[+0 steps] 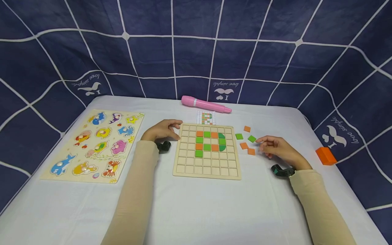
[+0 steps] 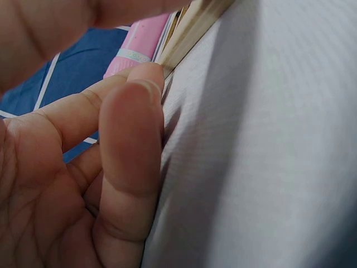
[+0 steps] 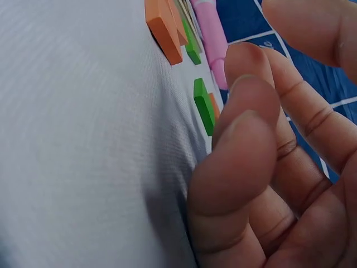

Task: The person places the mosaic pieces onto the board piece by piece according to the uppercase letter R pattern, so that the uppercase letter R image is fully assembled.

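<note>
A wooden grid board [image 1: 206,162] lies mid-table, with orange and green tiles, some rounded, set in the shape of a letter P plus a green square below. My left hand [image 1: 162,130] rests at the board's left edge, thumb and fingertips close to its side; the wooden edge [image 2: 195,33] shows past those fingers in the left wrist view. On the other side, my right hand [image 1: 281,149] hovers low beside loose square tiles, its fingers loosely bent and holding nothing. A loose green tile [image 1: 252,139] is nearest its fingertips, and an orange tile [image 1: 251,151] lies just left of the thumb.
Behind the board lie a small pattern card [image 1: 206,117] and a pink pen-shaped toy [image 1: 208,104]. A sea-animal puzzle board [image 1: 73,149] covers the left side. An orange block [image 1: 326,156] sits at the far right edge. Dark blue cloth hangs around the white table.
</note>
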Action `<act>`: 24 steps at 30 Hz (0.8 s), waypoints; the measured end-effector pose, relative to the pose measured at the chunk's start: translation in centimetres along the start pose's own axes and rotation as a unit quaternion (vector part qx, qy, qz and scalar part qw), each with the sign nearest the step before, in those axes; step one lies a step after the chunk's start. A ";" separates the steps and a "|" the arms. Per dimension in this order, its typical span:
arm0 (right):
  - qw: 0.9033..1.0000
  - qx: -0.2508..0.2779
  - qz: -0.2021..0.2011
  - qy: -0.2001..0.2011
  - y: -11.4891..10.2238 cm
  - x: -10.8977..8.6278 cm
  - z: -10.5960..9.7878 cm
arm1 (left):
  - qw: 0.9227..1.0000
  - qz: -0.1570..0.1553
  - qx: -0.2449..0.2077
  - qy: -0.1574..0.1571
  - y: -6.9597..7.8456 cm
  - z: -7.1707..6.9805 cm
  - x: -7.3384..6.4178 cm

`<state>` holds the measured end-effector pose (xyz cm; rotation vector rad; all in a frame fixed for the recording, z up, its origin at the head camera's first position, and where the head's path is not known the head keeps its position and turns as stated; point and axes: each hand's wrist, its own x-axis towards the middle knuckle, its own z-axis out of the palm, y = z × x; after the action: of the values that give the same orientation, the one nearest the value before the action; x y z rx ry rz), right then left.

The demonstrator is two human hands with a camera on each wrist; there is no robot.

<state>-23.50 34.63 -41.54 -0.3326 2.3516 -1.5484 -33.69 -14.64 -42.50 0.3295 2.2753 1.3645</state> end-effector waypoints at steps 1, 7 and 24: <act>1.000 0.003 -0.002 0.000 0.1 0.0 0.0 | 1.000 0.001 0.001 0.000 0.0 0.0 0.0; 1.000 0.005 0.000 0.004 0.5 0.1 0.0 | 1.000 0.000 0.006 -0.001 0.0 -0.1 0.1; 0.999 -0.020 0.022 0.021 0.7 0.3 0.6 | 1.000 0.002 0.000 0.000 -0.1 -0.1 0.3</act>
<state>-23.55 34.34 -42.46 -0.2574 2.4069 -1.5041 -33.95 -14.61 -42.60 0.3335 2.2761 1.3670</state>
